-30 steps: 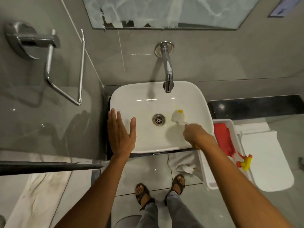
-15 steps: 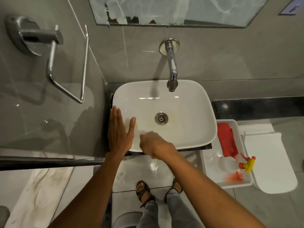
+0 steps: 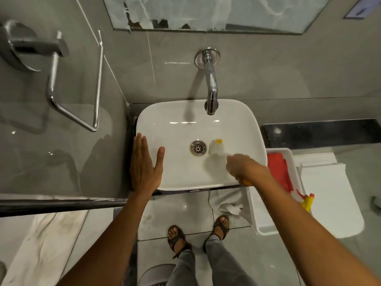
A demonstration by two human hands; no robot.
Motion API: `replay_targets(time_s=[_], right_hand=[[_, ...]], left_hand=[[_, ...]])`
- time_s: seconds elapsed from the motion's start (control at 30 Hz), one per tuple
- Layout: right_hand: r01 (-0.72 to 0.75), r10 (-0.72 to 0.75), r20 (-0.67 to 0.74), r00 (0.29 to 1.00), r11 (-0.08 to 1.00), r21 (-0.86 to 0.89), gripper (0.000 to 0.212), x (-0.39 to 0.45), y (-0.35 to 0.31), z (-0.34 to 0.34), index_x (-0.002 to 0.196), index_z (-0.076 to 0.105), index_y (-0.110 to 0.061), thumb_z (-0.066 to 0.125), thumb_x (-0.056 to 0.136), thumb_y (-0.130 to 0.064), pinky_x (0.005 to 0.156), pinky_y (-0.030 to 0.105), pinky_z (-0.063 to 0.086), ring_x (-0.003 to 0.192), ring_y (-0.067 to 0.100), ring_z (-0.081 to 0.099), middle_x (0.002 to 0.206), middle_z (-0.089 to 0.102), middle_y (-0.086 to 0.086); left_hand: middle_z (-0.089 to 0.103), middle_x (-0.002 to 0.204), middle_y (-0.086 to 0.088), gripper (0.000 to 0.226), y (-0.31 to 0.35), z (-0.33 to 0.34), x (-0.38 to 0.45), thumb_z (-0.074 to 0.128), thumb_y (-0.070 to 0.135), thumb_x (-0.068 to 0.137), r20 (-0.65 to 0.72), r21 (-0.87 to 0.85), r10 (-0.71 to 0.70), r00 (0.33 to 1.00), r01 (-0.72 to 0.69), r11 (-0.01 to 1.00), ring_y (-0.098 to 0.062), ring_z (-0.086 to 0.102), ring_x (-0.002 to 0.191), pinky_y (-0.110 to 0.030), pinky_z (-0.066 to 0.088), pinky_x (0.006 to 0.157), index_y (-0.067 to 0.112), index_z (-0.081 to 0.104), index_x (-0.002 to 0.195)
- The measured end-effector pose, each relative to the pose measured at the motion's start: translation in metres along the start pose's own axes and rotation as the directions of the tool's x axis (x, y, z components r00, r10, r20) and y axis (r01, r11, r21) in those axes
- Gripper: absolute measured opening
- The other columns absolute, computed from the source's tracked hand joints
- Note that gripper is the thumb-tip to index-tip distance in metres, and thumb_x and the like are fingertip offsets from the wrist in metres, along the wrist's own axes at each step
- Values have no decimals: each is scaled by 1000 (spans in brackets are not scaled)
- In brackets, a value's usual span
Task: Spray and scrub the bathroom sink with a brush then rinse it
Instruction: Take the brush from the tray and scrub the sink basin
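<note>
1. We are in the scrubbing stage, as we judge it: our right hand point(image 3: 244, 167) is closed around the brush point(image 3: 215, 148), whose pale head rests on the floor of the sink point(image 3: 198, 176) just to the right of the drain point(image 3: 198, 148).
2. Our left hand point(image 3: 144, 166) holds nothing. It lies flat and open on the sink's left rim, fingers point(image 3: 141, 144) stretched toward the wall and the thumb reaching into the basin, seemingly to steady us.
3. The spray bottle point(image 3: 307, 201) lies in the white tray point(image 3: 285, 153) to the right of the sink, beside a red cloth point(image 3: 278, 170), and no hand is on it. That suggests spraying is done, though we see no clear foam or liquid film on the porcelain to confirm it.
4. Rinsing is still ahead: no water runs from the tap point(image 3: 211, 87), and the basin looks dry apart from glare.
5. How much of the bowl has been scrubbed we cannot tell; the surface looks evenly white.
6. The brush handle is mostly hidden inside our right fist, with only an orange end showing below the wrist. The head is blurred, so its bristles are hard to make out; the yellow spot at its tip may be part of the brush.
7. The bottle's body is cut off by our right forearm; only the yellow and red nozzle shows.
</note>
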State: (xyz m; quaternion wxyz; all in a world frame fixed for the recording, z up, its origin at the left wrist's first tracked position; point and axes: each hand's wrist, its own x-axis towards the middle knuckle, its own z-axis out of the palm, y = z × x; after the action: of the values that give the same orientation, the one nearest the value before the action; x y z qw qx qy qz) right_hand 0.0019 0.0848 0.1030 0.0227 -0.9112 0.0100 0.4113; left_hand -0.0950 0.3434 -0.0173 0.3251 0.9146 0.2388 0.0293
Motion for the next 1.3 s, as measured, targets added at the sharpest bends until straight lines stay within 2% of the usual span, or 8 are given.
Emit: replay_targets(time_s=[0.17,0.37,0.53,0.67,0.77,0.97,1.13,1.3], right_hand=[[66,-67,-2,998,990,-122,42,-29,-32,58,142,55,-1,38,104,-7,100,33,50,132,30,54,141,56,20],[156,-152,113,982,987,-34,33,-35,-58,44,128,66,2,50,99,-5,77,37,55,95,32,73,103,71,15],[175,-185,72,980,977,126,42,-43,-118,68,143,56,-2,44,103,-8,86,36,51,126,36,60,143,48,20],[144,-148,-2,989,961,238,42,-25,-139,41,144,55,-2,40,105,-11,86,37,52,124,35,65,141,55,16],[172,-179,44,983,976,134,42,-20,-128,30,139,60,-2,40,102,-4,76,34,51,105,33,70,125,62,17],[37,-24,-49,998,961,273,40,-18,-118,66,142,49,-4,41,110,-28,103,38,47,132,34,61,141,62,14],[93,-54,-184,981,973,213,38,30,-82,8,137,59,1,48,103,-12,80,40,42,126,41,61,138,61,22],[-56,67,-144,987,995,78,41,32,2,-2,132,64,2,40,102,-12,82,40,58,102,37,71,123,65,20]], left_hand=[[2,184,4,104,1,-1,0,5,89,95,-8,-13,-2,1000,1,1000,-19,8,170,-43,17,136,22,7,175],[5,184,3,101,-1,2,0,8,87,97,-24,-12,14,1000,-14,1000,-20,9,170,-41,15,135,23,9,175],[5,184,4,100,-2,4,1,7,86,98,-36,5,19,999,-19,1000,-17,8,170,-39,15,135,22,11,175],[6,184,5,101,-3,5,4,5,87,97,-44,9,12,999,-11,1000,-16,8,170,-41,16,135,23,11,175],[6,184,6,100,-4,7,4,7,87,97,-46,-2,9,999,-9,1000,-17,9,170,-41,16,134,24,10,175],[8,184,4,100,0,2,1,6,86,98,-46,-14,12,999,-12,1000,-15,8,170,-40,18,136,22,13,175],[10,183,3,102,3,-2,0,6,87,96,-38,-27,15,999,-16,999,-16,9,170,-41,18,136,21,17,174],[7,184,4,98,2,-1,-2,8,85,98,-36,-33,7,999,-9,999,-16,8,170,-43,18,136,23,13,175]])
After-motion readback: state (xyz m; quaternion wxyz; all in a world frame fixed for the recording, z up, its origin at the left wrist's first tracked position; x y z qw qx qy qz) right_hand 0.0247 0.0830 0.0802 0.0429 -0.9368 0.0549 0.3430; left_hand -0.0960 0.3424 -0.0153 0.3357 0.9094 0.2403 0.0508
